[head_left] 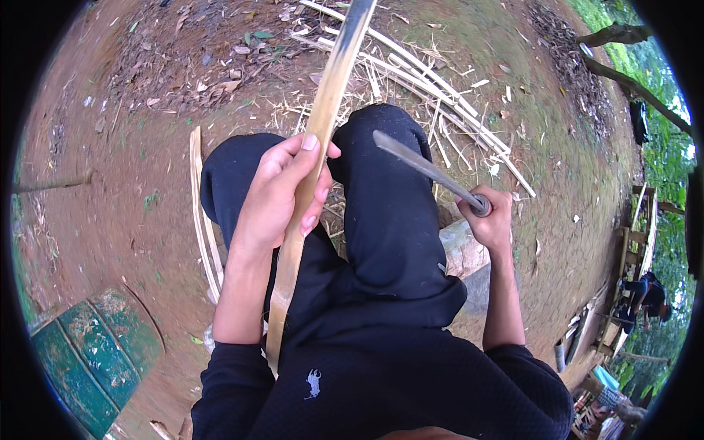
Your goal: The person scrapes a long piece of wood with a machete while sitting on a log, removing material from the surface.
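My left hand [282, 191] is closed round a long, flat bamboo strip [330, 92], thumb on its upper face. The strip runs from my lap up past the top edge of the view and darkens toward its far end. In my right hand [490, 220] is a knife [418, 163] with a long, narrow grey blade, gripped by its handle, which my fingers mostly hide. Its blade points up and left over my right knee, apart from the strip. Both hands are above my dark-trousered legs [385, 198].
Split bamboo strips [469, 117] and shavings lie on the dirt beyond my knees. More strips [202, 213] lie left of my leg. A green metal drum [95, 352] is at lower left. By my right thigh is a log [463, 249]. Another person [645, 299] is far right.
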Tool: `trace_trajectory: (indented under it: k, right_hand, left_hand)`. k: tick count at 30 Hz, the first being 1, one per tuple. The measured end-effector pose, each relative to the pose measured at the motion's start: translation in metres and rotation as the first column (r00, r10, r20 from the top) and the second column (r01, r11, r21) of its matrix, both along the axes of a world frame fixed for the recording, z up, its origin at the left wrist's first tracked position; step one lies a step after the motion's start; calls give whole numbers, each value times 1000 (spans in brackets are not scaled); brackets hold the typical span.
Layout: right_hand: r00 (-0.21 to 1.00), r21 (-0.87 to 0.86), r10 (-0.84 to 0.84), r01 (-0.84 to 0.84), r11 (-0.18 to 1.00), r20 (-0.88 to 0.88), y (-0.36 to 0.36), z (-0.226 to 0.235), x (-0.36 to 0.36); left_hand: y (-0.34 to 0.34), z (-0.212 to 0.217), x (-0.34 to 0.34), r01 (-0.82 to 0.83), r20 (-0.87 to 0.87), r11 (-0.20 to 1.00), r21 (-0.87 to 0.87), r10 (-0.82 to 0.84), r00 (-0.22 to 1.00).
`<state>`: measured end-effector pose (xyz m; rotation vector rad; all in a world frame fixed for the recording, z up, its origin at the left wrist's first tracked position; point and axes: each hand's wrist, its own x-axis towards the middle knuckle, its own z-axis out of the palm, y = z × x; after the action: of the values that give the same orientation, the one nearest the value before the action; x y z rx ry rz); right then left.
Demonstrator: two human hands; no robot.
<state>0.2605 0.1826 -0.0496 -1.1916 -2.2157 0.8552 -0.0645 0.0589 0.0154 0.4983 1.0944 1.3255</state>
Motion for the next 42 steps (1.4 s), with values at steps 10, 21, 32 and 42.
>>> trace_trajectory:
  k: [10,21,32,42]
  right_hand:
    - [865,-93,-500,502,860,49,8,-32,12]
    - [999,251,17,-28,968,47,-9,-21,9]
    - [900,220,-431,433,874,-62,2,-8,8]
    - [986,524,-107,157,837,-125,12,30,-46]
  left_hand:
    - [-4,0,4,25,-65,999,-30,-27,998]
    - [2,0,7,28,-88,999,-23,-30,996]
    - [-2,-4,6,147,-72,988,49,-143,987]
    - [6,-8,36,357,-142,932,68,-345,928]
